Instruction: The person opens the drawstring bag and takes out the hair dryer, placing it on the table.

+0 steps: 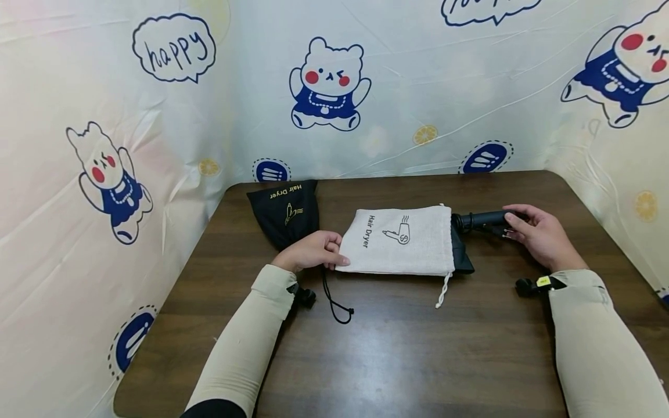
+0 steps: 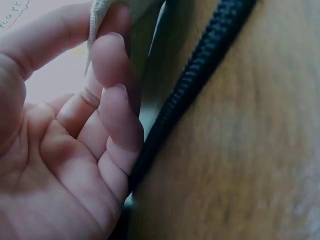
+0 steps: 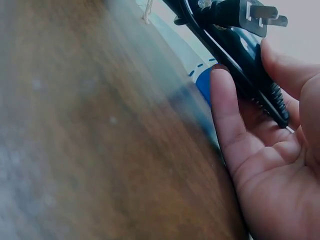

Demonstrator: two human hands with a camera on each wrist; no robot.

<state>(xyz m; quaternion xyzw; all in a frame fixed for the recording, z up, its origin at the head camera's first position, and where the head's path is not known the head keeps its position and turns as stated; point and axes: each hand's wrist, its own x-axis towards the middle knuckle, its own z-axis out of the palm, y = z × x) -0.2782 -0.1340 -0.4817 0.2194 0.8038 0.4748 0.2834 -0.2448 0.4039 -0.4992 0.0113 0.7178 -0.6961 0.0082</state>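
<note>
A white cloth drawstring bag (image 1: 407, 249) printed "Hair Dryer" lies mid-table, its mouth to the right. Out of that mouth sticks a black hair dryer, its handle (image 1: 483, 219) pointing right and most of its body hidden in the bag. My left hand (image 1: 316, 251) pinches the bag's lower left corner between thumb and fingers. At the other end my right hand (image 1: 540, 235) grips the handle's tip, with thumb on one side and fingers on the other. The right wrist view shows the two-pin plug (image 3: 257, 15) and folded cord beside the handle.
A black drawstring pouch (image 1: 287, 212), also printed "Hair Dryer", lies left of the white bag. Its black cord (image 1: 340, 313) trails toward the front. The brown wooden table (image 1: 397, 360) backs onto a patterned cloth curtain (image 1: 407, 87).
</note>
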